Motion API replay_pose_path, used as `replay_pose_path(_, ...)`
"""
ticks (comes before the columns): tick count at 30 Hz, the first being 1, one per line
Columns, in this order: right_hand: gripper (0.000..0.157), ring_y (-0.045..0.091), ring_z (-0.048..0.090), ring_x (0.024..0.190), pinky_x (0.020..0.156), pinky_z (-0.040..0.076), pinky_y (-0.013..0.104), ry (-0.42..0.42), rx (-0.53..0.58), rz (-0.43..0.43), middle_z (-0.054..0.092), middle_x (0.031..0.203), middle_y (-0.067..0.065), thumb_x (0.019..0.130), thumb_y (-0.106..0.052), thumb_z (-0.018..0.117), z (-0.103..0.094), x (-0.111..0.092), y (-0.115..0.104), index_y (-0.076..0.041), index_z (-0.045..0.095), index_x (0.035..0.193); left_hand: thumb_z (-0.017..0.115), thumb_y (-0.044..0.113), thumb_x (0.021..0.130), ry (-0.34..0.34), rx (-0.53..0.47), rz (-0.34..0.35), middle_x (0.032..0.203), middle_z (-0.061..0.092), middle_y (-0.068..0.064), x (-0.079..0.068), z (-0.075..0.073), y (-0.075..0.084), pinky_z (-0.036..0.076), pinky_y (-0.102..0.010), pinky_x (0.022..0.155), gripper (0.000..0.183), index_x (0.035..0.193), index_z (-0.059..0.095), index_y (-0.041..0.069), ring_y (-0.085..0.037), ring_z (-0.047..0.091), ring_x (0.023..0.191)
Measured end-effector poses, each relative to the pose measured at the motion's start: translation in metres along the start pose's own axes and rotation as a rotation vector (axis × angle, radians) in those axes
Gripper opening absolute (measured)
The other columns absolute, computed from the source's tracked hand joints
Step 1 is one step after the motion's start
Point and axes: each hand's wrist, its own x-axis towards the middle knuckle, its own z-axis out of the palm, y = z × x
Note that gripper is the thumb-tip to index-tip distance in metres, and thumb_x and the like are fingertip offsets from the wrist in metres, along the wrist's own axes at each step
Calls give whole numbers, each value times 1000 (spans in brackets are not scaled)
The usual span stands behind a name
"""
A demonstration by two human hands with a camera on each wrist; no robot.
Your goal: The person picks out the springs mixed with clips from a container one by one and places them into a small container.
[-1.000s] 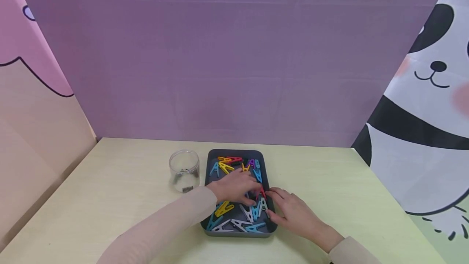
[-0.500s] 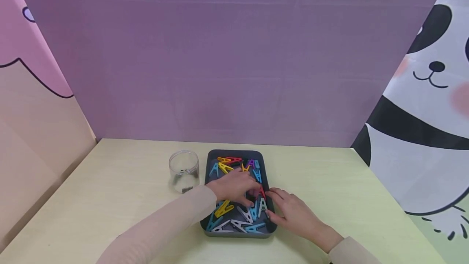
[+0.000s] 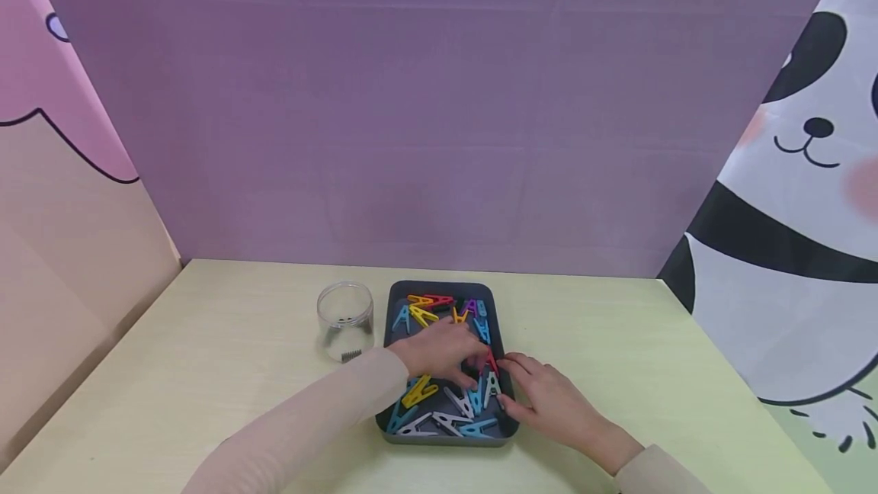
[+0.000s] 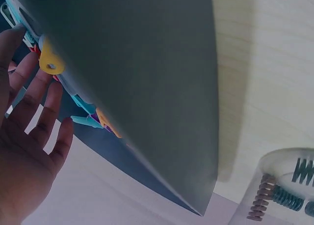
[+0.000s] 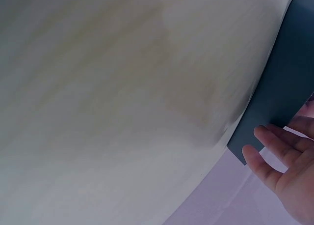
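A dark grey tray (image 3: 439,439) stands on the table, with several plastic clothespins of mixed colours lying in it. My left hand (image 3: 442,349) reaches over the tray's middle, fingers pointing down among the clothespins. A red clothespin (image 3: 491,362) lies beside its fingertips, and a yellow clothespin (image 3: 420,390) is nearer the wrist. In the left wrist view the fingers are loosely extended along the clothespins, their tips partly hidden by the tray wall. My right hand (image 3: 549,399) rests at the tray's right side, its fingertips on the outer wall (image 5: 279,82).
To the left of the tray stands a clear round jar (image 3: 345,319) with several metal springs (image 4: 287,198) in it. A purple backdrop (image 3: 439,136) rises behind the pale wooden table (image 3: 604,326). Printed panels flank both sides.
Within the tray, my left fingers have shifted slightly, and a grey clothespin near the thumb has moved a little to the left. The right hand stays in place.
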Motion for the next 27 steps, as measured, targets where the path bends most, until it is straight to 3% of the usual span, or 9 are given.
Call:
replay_pose_path(19,45,21,60,99,80,51,37,15,0,-9,59,116,9,82,-35,63,-1,0,-1,-5,58,115,71,43,74,-4,-46,-51,89,65,18,1,4,2,40,-36,91,31,102,63,32,1,56,84)
replay_pose_path(27,47,21,60,101,81,51,36,-26,3,13,58,117,9,82,-37,62,2,1,2,-6,56,118,72,43,73,11,-20,-69,85,66,17,1,0,1,42,-35,86,29,99,65,30,0,56,79)
